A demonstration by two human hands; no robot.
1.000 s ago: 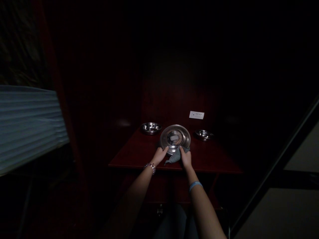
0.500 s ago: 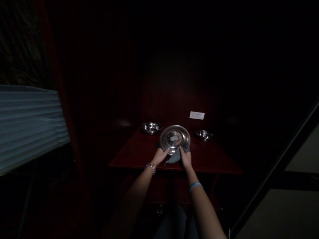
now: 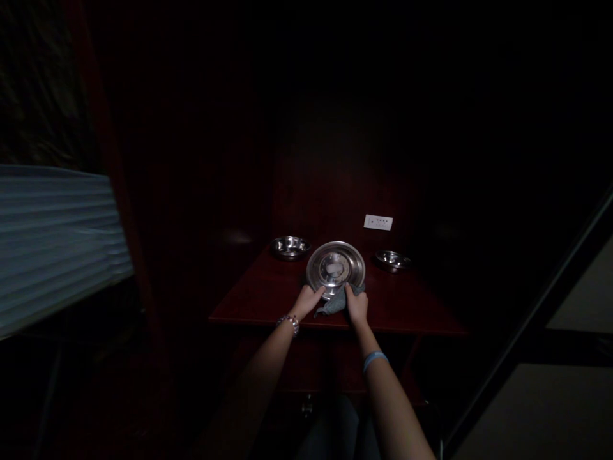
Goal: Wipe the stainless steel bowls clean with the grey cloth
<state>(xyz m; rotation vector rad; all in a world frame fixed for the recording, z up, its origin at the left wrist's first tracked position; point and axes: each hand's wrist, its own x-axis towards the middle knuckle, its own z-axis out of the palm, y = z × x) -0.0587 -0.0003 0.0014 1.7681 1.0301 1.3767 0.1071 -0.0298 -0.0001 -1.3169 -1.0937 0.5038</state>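
Observation:
A shiny metal plate (image 3: 352,260) with a wide rim is tilted up towards me over the red-brown desk (image 3: 253,300). My left hand (image 3: 308,301) grips its lower left rim, thumb on the near face and fingers hidden behind. At the lower right, my right hand (image 3: 357,305) is closed on a grey-blue cloth (image 3: 334,303) and presses it against the plate's rim. One corner of the cloth hangs down between my hands. A pale reflection or label shows in the plate's middle; I cannot tell which.
One metal bowl (image 3: 290,248) stands at the desk's back left, and another metal bowl (image 3: 393,260) at the back right. A white socket panel (image 3: 378,222) is on the wall behind. Pale blue ridged material (image 3: 57,236) hangs at the left. Most surroundings are very dark.
The plate's angle has shifted very slightly, so the reflections on it differ. Both hands keep their hold, and the cloth's hanging corner has moved a little to the left.

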